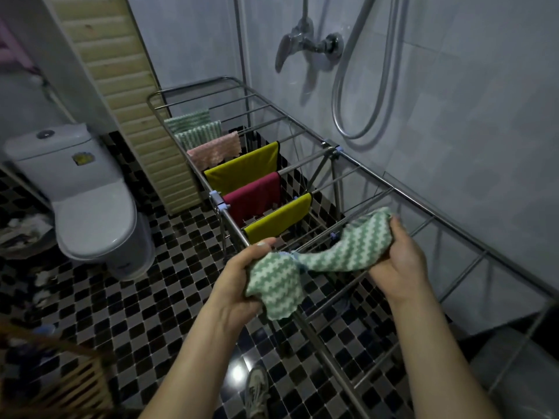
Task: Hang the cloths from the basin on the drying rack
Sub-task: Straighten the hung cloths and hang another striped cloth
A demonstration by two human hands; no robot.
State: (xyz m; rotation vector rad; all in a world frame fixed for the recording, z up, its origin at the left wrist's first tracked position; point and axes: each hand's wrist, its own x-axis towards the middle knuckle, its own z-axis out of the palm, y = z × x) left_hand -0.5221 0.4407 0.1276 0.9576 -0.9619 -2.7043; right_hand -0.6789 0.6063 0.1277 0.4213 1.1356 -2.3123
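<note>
A green-and-white zigzag cloth [338, 252] stretches between both hands above the metal drying rack [447, 220]. My left hand [239, 276] grips its bunched left end over the rack's near rail. My right hand [399, 255] grips the right end over the bars. Several cloths hang on the rack farther back: two green striped ones [196, 128], a pink one [214, 148], a yellow one [242, 173], a red one [254, 198] and another yellow one [278, 220]. The basin is not in view.
A white toilet [84, 195] stands at the left on the black-and-white tiled floor [145, 313]. A shower tap and hose [314, 45] hang on the right wall above the rack. A wooden slatted thing [60, 385] sits bottom left. My shoe [257, 388] shows below.
</note>
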